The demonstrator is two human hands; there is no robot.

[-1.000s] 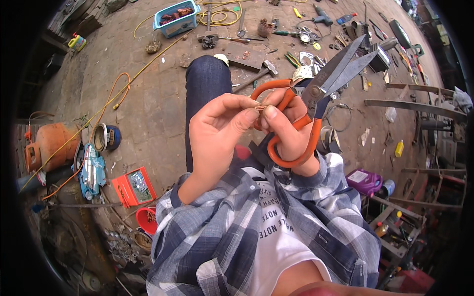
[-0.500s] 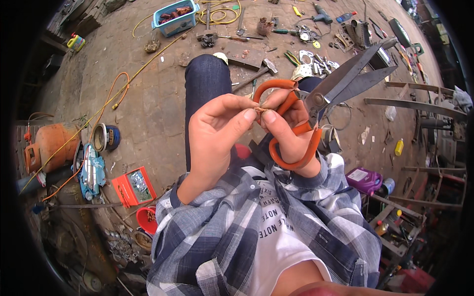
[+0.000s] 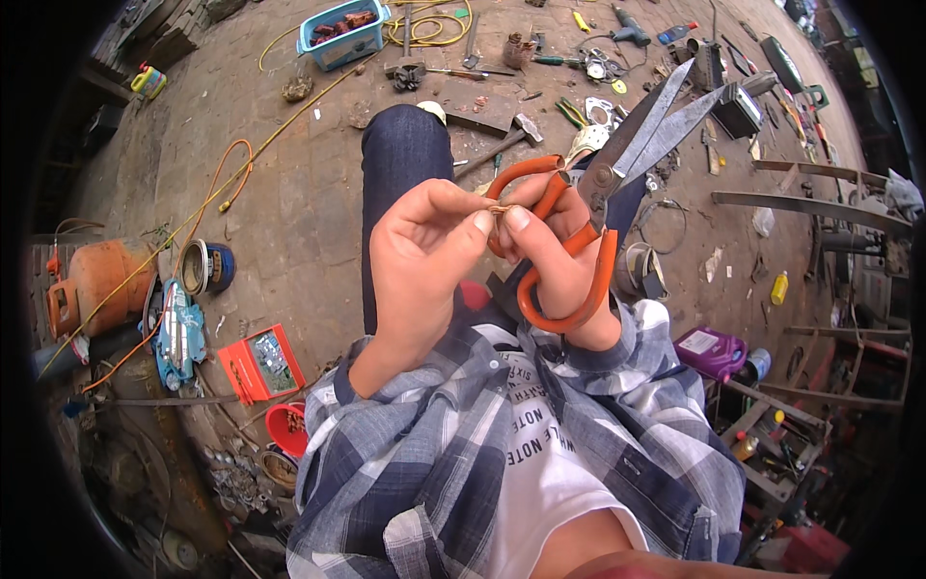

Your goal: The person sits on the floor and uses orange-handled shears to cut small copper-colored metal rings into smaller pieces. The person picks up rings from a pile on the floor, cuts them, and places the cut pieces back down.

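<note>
My left hand [image 3: 419, 253] pinches a small twist of copper-coloured wire [image 3: 498, 208] between thumb and forefinger, in front of my knees. Against the other side of the wire press the thumb and fingers of my right hand [image 3: 562, 262], so the two hands nearly meet. Large shears [image 3: 605, 180] with orange-coated handles hang on my right hand, one handle loop around it. Their grey blades point up and to the right, slightly apart, with nothing between them. Most of the wire is hidden by my fingertips.
A hammer [image 3: 503, 143] lies beyond my knees. Farther off stands a blue bin [image 3: 341, 41] holding reddish pieces. To the left are an orange gas cylinder [image 3: 101, 277], a red box [image 3: 260, 365] and a red cup [image 3: 285, 427]. A purple jug [image 3: 712, 351] stands at the right.
The shears have tilted more upright, and their blades have come closer together. My right hand has shifted slightly left with the wire. My left hand has hardly moved.
</note>
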